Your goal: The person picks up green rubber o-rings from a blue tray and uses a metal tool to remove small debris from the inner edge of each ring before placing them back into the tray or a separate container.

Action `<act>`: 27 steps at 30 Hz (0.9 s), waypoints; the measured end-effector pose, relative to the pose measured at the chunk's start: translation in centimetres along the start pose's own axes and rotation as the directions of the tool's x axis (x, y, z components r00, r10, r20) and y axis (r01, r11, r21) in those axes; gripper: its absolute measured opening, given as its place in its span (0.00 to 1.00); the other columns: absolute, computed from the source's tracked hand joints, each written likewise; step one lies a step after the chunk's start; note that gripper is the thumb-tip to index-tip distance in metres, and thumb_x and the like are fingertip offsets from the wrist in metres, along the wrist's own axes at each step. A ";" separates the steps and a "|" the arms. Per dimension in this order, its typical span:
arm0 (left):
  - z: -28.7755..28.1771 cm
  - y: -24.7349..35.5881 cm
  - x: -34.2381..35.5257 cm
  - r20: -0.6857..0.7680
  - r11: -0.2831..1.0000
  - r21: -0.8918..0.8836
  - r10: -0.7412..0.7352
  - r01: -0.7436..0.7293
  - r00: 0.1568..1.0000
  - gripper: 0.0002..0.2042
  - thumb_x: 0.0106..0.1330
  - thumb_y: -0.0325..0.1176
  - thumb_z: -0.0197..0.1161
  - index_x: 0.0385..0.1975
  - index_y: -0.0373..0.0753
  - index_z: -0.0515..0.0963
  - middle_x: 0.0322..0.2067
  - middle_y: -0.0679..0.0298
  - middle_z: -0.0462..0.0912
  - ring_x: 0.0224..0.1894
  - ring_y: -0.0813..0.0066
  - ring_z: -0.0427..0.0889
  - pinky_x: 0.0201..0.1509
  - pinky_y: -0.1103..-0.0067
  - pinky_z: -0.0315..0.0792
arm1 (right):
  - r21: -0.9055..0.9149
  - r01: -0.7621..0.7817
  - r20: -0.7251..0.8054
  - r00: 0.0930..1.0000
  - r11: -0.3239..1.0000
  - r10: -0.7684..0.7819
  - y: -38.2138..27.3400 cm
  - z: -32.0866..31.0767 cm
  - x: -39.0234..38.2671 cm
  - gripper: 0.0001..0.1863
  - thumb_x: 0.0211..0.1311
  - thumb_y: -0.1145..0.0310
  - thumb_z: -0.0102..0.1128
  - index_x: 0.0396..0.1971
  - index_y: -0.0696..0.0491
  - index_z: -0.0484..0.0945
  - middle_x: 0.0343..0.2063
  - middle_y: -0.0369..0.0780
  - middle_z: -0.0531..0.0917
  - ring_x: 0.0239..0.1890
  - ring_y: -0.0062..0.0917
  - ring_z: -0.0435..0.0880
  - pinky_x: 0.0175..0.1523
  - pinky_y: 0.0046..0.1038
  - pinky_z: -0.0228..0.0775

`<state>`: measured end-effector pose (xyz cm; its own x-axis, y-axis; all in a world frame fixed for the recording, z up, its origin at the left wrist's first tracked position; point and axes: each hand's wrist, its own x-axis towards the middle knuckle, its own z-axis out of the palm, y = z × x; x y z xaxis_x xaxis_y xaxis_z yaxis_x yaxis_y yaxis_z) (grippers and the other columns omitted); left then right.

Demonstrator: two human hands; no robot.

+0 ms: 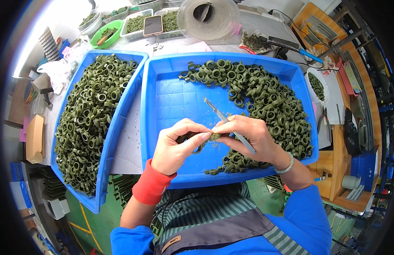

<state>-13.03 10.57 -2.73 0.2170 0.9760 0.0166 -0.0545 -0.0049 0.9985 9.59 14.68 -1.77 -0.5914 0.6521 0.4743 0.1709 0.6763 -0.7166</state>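
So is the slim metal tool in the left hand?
No, the slim metal tool is in the right hand, over the blue tray.

A small green piece (pixel 215 136) is pinched between the fingertips of the left hand (pixel 180 142) and the right hand (pixel 250 135), above a wide blue tray (pixel 173 95). A slim metal tool (pixel 223 117) is also gripped in the right hand. Dark green rings (pixel 275 104) are heaped along the tray's far and right sides. A narrower blue tray (pixel 117 129) is placed to the left, filled with similar rings (pixel 92 114).
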 end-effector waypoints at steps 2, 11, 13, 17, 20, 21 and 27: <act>0.2 0.3 -0.2 -0.032 0.986 -0.078 -0.147 0.144 0.989 0.07 0.68 0.28 0.66 0.43 0.36 0.84 0.31 0.68 0.81 0.28 0.89 0.73 0.27 0.88 0.62 | -0.020 0.025 -0.014 1.000 1.000 -0.025 -0.1 0.1 0.2 0.14 0.53 0.78 0.72 0.41 0.55 0.83 0.35 0.43 0.86 0.35 0.34 0.87 0.38 0.31 0.79; 0.2 -0.1 -0.6 0.113 0.730 -0.487 -0.492 0.480 0.863 0.13 0.73 0.37 0.61 0.50 0.37 0.81 0.32 0.69 0.80 0.28 0.87 0.75 0.28 0.88 0.65 | -0.195 0.108 0.034 0.994 0.975 -0.103 -1.2 0.6 0.0 0.15 0.53 0.80 0.72 0.42 0.56 0.82 0.40 0.45 0.87 0.39 0.36 0.88 0.40 0.31 0.82; -1.1 0.7 0.0 0.008 0.908 -0.231 -0.359 0.351 0.933 0.10 0.73 0.35 0.62 0.48 0.39 0.82 0.33 0.70 0.83 0.29 0.88 0.77 0.30 0.88 0.68 | -0.264 0.062 -0.077 0.993 0.963 -0.085 -1.3 0.6 0.1 0.15 0.54 0.80 0.71 0.42 0.55 0.82 0.42 0.45 0.87 0.40 0.35 0.89 0.41 0.29 0.84; -12.1 3.2 3.5 -0.162 0.526 0.817 0.604 -0.237 0.780 0.07 0.70 0.30 0.63 0.41 0.35 0.84 0.35 0.61 0.87 0.36 0.76 0.84 0.42 0.80 0.78 | -0.320 -0.042 -0.132 0.991 0.946 -0.001 -0.7 -1.0 0.1 0.14 0.59 0.84 0.65 0.44 0.57 0.81 0.37 0.45 0.87 0.38 0.33 0.89 0.42 0.29 0.81; -22.7 4.4 4.3 -0.447 0.542 0.833 0.544 0.110 0.710 0.12 0.68 0.33 0.65 0.45 0.34 0.82 0.38 0.57 0.87 0.41 0.71 0.85 0.47 0.76 0.77 | -0.142 -0.150 -0.184 0.975 0.978 0.123 0.5 -0.9 0.5 0.14 0.68 0.81 0.54 0.52 0.57 0.78 0.36 0.45 0.87 0.38 0.34 0.89 0.42 0.32 0.81; -26.5 4.4 3.4 -0.396 0.426 0.890 0.549 0.161 0.736 0.13 0.68 0.37 0.65 0.46 0.36 0.82 0.38 0.56 0.87 0.41 0.69 0.86 0.48 0.75 0.77 | -0.106 -0.174 -0.142 0.977 0.979 0.158 0.9 -1.1 0.6 0.15 0.70 0.79 0.52 0.53 0.57 0.77 0.36 0.45 0.87 0.39 0.34 0.89 0.43 0.32 0.81; -22.5 3.1 2.4 -0.229 0.069 0.969 0.600 0.236 0.766 0.14 0.65 0.38 0.66 0.48 0.43 0.84 0.52 0.55 0.81 0.57 0.56 0.77 0.63 0.66 0.68 | -0.339 -0.113 0.320 0.920 0.934 0.227 2.5 -2.9 -1.1 0.07 0.55 0.74 0.66 0.31 0.54 0.76 0.27 0.41 0.81 0.38 0.39 0.79 0.46 0.39 0.71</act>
<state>-34.56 17.79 -0.74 -0.0896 0.7950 0.6000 0.9922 0.0189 0.1231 12.93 16.67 -2.58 -0.7573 0.6438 0.1098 0.4934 0.6741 -0.5497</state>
